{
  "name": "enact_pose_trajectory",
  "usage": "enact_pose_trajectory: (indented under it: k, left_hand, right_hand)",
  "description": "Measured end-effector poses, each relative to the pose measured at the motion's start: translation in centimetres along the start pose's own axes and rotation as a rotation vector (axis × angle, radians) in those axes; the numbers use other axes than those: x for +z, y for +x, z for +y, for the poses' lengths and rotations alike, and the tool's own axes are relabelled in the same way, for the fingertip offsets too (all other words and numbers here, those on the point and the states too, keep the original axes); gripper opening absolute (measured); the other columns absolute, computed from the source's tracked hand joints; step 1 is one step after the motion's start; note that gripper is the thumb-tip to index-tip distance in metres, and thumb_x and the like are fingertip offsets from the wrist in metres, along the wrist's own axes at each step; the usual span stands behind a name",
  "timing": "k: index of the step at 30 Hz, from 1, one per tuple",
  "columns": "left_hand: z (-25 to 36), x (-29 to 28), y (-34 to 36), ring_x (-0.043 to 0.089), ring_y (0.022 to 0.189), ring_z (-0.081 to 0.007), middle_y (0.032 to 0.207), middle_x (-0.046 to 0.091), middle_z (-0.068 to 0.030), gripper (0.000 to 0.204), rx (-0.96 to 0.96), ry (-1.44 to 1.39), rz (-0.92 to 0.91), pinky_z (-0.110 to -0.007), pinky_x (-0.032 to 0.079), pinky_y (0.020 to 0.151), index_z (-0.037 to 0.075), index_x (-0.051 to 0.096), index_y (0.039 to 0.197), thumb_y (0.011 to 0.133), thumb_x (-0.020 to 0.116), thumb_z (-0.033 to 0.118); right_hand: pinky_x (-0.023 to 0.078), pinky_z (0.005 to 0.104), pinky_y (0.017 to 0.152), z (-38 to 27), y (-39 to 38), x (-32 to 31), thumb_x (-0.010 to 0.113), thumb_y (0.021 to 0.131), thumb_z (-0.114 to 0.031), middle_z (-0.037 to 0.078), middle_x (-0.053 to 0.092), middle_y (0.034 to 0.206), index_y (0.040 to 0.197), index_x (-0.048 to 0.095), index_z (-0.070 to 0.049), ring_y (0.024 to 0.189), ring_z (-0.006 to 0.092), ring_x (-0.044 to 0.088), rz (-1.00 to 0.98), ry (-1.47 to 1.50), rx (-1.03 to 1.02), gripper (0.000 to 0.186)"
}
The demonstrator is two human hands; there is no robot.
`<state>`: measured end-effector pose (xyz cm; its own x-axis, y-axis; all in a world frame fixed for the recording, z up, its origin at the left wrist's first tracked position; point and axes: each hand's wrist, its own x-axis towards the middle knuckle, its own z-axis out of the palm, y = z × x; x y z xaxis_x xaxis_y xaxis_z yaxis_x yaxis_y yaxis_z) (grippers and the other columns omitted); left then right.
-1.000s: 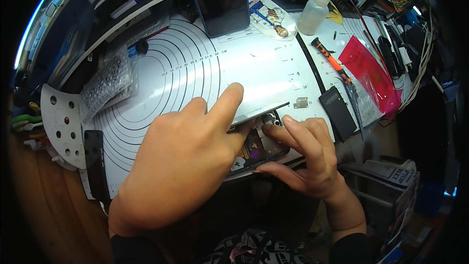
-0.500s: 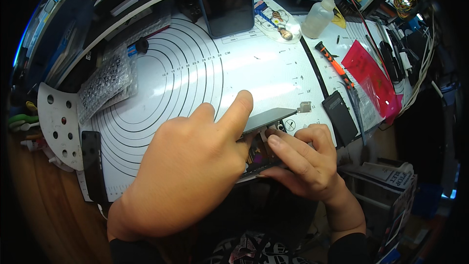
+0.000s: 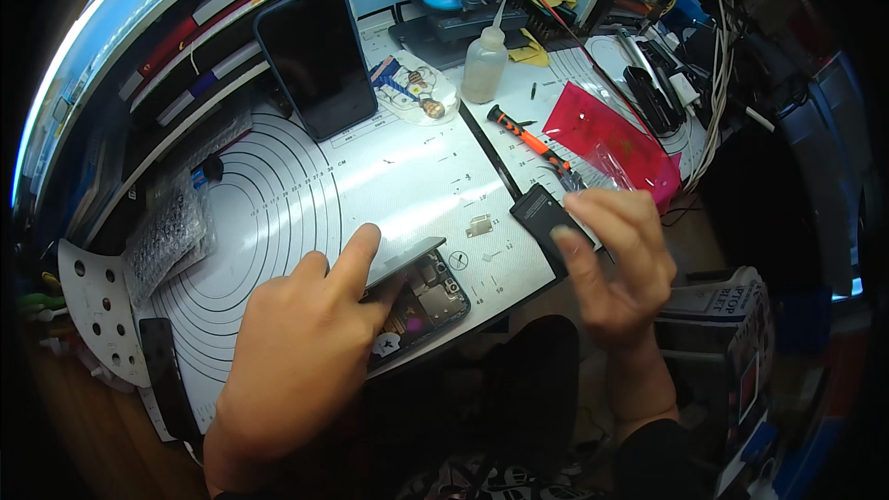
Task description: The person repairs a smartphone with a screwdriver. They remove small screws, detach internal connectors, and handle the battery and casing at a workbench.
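Note:
An opened phone [image 3: 437,302] lies at the front edge of the white work mat, its inner boards and metal shields showing. My left hand [image 3: 301,343] grips the phone's screen panel [image 3: 406,262] and keeps it tilted up over the body; the fingertips beneath are partly hidden. My right hand [image 3: 619,264] is raised to the right, apart from the phone, with thumb and forefinger spread and nothing visible between them. Behind its fingertips lies a black phone battery [image 3: 539,213]. A small metal bracket [image 3: 479,225] rests on the mat behind the phone.
An orange-and-black screwdriver [image 3: 528,139] and a red sheet [image 3: 607,134] lie at the right. A clear squeeze bottle [image 3: 485,69] and a large dark-screened device [image 3: 319,65] stand at the back. Bubble wrap [image 3: 171,241] and a black phone [image 3: 167,380] lie left.
My right hand has left the phone's inside and lifted away to the right, its fingers parting. My left hand still holds the screen panel tilted. The view has shifted.

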<state>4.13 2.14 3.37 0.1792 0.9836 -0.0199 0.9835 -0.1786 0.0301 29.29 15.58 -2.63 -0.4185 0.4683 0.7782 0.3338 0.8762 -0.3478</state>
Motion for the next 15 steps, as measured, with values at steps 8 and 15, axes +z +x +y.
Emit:
enact_pose_trajectory:
  k: [8, 15]
  left_hand:
    - [0.2, 0.4, 0.5, 0.065, 0.078, -0.0250, 0.127, 0.064, -0.0127, 0.015, 0.061, -0.028, 0.114, -0.039, 0.055, 0.064, 0.003, 0.083, 0.094, 0.084, 0.072, 0.006]
    - [0.1, 0.3, 0.4, 0.064, 0.077, -0.0245, 0.125, 0.064, -0.0116, 0.013, 0.078, -0.022, 0.124, -0.039, 0.055, 0.063, 0.003, 0.083, 0.093, 0.086, 0.074, 0.009]
  right_hand:
    - [0.054, 0.0361, 0.074, 7.2, 6.1, -0.5, 0.083, 0.086, -0.017, 0.019, 0.075, 0.086, 0.095, 0.079, 0.005, 0.078, 0.0262, 0.071, -0.473, 0.060, 0.532, 0.024]
    - [0.053, 0.0367, 0.071, 8.2, 6.6, 1.5, 0.086, 0.083, -0.020, 0.017, 0.074, 0.082, 0.085, 0.077, 0.005, 0.076, 0.0248, 0.069, -0.555, 0.099, 0.536, 0.027]
